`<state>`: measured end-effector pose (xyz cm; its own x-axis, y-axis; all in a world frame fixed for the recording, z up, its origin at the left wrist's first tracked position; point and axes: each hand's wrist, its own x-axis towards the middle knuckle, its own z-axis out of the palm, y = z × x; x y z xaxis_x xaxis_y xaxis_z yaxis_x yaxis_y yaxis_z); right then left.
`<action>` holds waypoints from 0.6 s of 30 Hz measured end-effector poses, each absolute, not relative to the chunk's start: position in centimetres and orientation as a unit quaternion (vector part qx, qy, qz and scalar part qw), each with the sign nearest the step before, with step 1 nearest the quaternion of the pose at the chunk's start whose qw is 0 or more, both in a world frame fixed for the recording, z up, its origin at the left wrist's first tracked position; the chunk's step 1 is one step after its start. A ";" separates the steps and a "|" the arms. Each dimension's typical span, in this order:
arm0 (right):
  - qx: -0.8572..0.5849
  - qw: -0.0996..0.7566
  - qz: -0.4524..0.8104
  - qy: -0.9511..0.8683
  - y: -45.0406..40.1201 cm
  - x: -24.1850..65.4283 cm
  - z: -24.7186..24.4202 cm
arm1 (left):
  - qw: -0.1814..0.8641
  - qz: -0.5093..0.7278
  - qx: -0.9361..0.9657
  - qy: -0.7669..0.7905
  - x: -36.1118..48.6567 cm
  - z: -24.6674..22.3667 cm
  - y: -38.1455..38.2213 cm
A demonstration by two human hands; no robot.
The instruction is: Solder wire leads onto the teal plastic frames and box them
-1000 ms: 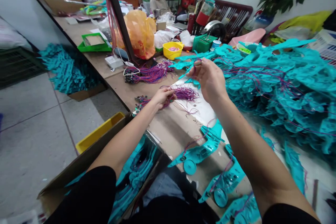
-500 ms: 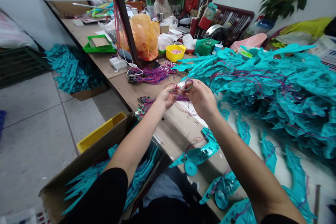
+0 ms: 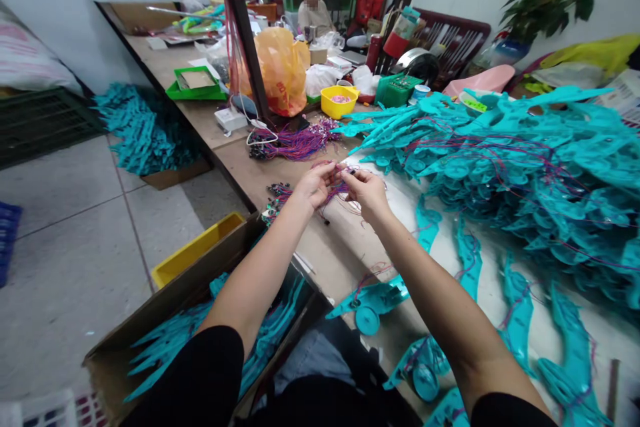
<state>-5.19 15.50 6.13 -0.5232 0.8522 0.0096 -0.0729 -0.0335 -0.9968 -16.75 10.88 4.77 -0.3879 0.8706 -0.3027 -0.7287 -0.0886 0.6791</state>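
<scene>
Both arms stretched out over the worktop (image 3: 260, 173): left hand (image 3: 314, 184) and right hand (image 3: 367, 190) almost touching, fingertips pinched on thin purple wires (image 3: 339, 180) just above the loose bundle. Cardboard box (image 3: 150, 320) lower left is full of teal plastic pieces (image 3: 270, 327); yellow bowl (image 3: 339, 101) further back holds something pink.

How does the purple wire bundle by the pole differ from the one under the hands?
The bundle by the pole lies untouched, its strands roughly parallel; the nearer bundle is looser and more tangled, with the left hand and right hand picking at it. Both are purple-pink wires on the brown table.
</scene>
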 end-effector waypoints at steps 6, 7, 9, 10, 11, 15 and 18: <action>-0.326 0.430 0.597 -0.594 15.8 -5.7 6.0 | 0.416 0.728 0.129 0.530 -17.6 4.6 9.6; -0.320 0.440 0.584 -0.603 15.8 -5.8 6.0 | 0.363 0.733 0.138 0.559 -17.7 4.7 9.4; -0.307 0.449 0.560 -0.625 15.6 -6.1 5.9 | 0.267 0.725 0.181 0.608 -18.0 5.0 9.1; -0.303 0.448 0.551 -0.636 15.4 -6.2 5.8 | 0.248 0.712 0.212 0.621 -18.1 5.2 9.0; -0.301 0.442 0.545 -0.646 15.3 -6.4 5.7 | 0.258 0.697 0.244 0.623 -18.3 5.5 8.9; -0.272 0.417 0.530 -0.686 14.5 -6.7 5.4 | 0.412 0.649 0.289 0.570 -19.2 7.0 9.3; -0.261 0.434 0.540 -0.673 14.3 -6.3 5.3 | 0.468 0.647 0.249 0.547 -20.5 8.2 9.6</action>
